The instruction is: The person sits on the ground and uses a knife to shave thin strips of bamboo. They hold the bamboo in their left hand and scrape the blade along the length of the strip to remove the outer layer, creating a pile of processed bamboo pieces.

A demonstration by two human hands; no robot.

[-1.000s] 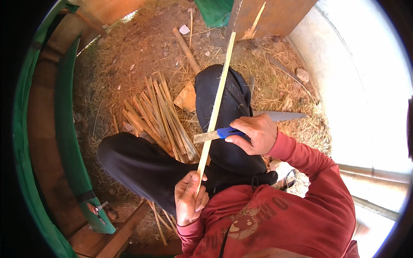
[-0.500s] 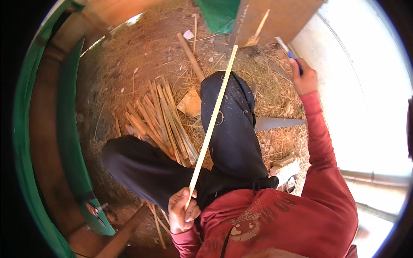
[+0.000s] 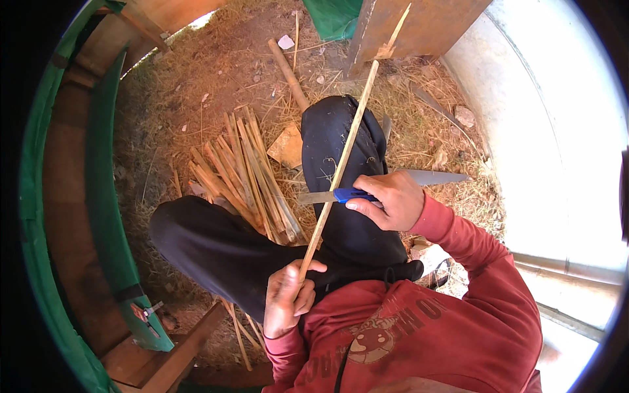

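Note:
My left hand (image 3: 288, 296) grips the near end of a long thin bamboo strip (image 3: 344, 160) that slants up and away over my black-trousered right knee. My right hand (image 3: 388, 200) holds a blue-handled knife (image 3: 334, 195), its blade laid across the strip at about mid-length. Both sleeves are red. A pile of split bamboo slats (image 3: 242, 173) lies on the ground to the left of the knee.
A large flat blade (image 3: 432, 177) lies on the straw behind my right hand. A wooden stick (image 3: 288, 65), a tan offcut (image 3: 287, 145) and straw cover the dirt. A green curved frame (image 3: 105, 216) runs along the left. A wooden panel (image 3: 419, 23) stands at the far side, a pale wall (image 3: 557, 131) at the right.
My right hand, which had swung far up and to the right with the knife, has come back down and set the blade against the middle of the strip. The left hand keeps its grip.

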